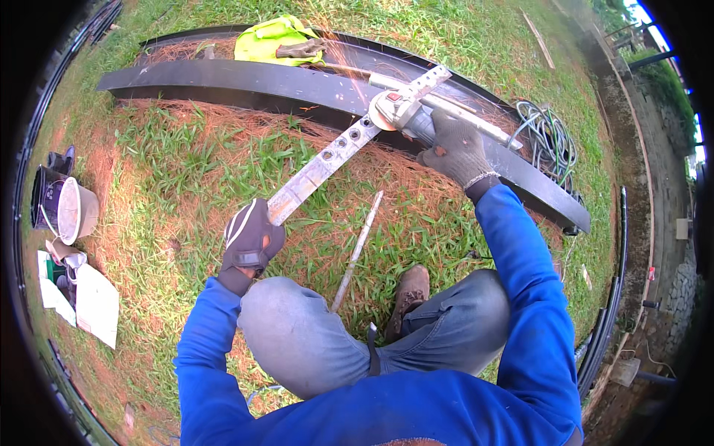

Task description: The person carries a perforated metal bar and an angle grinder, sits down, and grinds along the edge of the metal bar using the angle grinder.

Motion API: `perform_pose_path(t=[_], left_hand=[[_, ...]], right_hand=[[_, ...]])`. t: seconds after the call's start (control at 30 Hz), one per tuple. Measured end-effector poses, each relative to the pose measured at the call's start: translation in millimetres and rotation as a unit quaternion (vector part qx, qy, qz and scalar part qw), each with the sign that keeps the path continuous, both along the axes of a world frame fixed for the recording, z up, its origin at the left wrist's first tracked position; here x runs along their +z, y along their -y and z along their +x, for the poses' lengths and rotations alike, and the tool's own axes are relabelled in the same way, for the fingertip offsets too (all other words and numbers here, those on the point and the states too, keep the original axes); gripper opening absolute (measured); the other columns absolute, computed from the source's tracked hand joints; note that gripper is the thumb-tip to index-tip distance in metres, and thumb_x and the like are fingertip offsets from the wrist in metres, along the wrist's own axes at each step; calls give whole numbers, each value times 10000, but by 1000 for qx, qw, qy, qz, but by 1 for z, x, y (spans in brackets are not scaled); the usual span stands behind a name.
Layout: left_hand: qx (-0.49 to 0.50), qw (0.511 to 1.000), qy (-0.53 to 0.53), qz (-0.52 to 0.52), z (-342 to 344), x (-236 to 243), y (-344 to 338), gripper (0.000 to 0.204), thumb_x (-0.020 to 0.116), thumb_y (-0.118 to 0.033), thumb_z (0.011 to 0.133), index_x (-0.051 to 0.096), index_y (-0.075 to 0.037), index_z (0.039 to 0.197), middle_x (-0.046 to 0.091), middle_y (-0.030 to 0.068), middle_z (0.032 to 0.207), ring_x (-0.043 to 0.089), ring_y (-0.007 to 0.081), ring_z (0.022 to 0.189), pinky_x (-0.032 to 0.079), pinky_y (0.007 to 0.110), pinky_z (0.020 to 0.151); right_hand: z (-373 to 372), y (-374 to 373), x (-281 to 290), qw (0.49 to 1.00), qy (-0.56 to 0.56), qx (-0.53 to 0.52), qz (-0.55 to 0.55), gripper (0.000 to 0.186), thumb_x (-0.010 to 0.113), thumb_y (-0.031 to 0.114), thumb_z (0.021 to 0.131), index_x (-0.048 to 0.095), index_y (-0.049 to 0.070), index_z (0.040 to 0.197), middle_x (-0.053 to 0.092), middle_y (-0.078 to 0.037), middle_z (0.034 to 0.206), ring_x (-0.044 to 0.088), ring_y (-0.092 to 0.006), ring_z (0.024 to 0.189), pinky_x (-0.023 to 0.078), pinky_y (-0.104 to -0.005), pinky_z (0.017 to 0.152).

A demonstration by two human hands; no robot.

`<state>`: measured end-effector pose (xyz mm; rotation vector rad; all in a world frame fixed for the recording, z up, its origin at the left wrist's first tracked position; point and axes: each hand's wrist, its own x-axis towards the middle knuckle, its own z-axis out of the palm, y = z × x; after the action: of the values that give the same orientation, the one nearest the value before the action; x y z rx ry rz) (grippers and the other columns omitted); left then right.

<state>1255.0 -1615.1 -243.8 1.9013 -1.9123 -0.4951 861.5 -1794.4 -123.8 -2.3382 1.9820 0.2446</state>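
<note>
My left hand [253, 236], in a dark glove with pale stripes, is closed around the near end of a flat metal bar with round holes [316, 169]. The bar slants away to the right across a dark steel beam [223, 77] lying on the grass. My right hand [457, 151], in a grey knit glove, grips the body of an angle grinder [421, 123]. Its disc is at the bar over the beam, and orange sparks [338, 52] fly up from there. Where exactly the disc meets the bar is partly hidden by the tool's head.
A bright yellow-green cloth [260, 37] with a dark glove [301, 49] lies across the beams. Coiled cable [549, 137] rests at their right end. A pale rod [358, 249] lies before my knees. Left stand a bucket [77, 210] and white sheet-like pieces [98, 303].
</note>
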Motion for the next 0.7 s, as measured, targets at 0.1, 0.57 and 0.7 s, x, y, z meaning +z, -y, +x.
perform_pose_path(t=[0.1, 0.57, 0.7], left_hand=[[-4, 1000, 3, 0, 0, -3, -2, 262, 760, -184, 856, 631, -47, 1038, 674, 237, 877, 687, 528, 835, 536, 617, 730], [-24, 998, -19, 60, 4, 1, -2, 267, 697, -153, 879, 621, -31, 1104, 710, 269, 927, 696, 561, 904, 546, 650, 769], [-32, 998, -14, 60, 7, -10, -4, 252, 684, -151, 886, 624, -31, 1100, 706, 270, 931, 695, 557, 899, 545, 647, 766]], right_hand=[[-8, 7, -6, 1000, -1, -9, -15, 529, 870, 290, 813, 643, 53, 1228, 821, -240, 1052, 815, -443, 1068, 655, -526, 931], [6, 2, 14, 1000, -18, -19, 10, 573, 888, 320, 781, 707, 30, 1240, 832, -252, 1139, 811, -424, 1139, 646, -510, 996], [14, -2, 17, 999, -15, -23, 21, 606, 934, 365, 760, 726, 19, 1212, 834, -255, 1163, 811, -416, 1160, 648, -501, 1005]])
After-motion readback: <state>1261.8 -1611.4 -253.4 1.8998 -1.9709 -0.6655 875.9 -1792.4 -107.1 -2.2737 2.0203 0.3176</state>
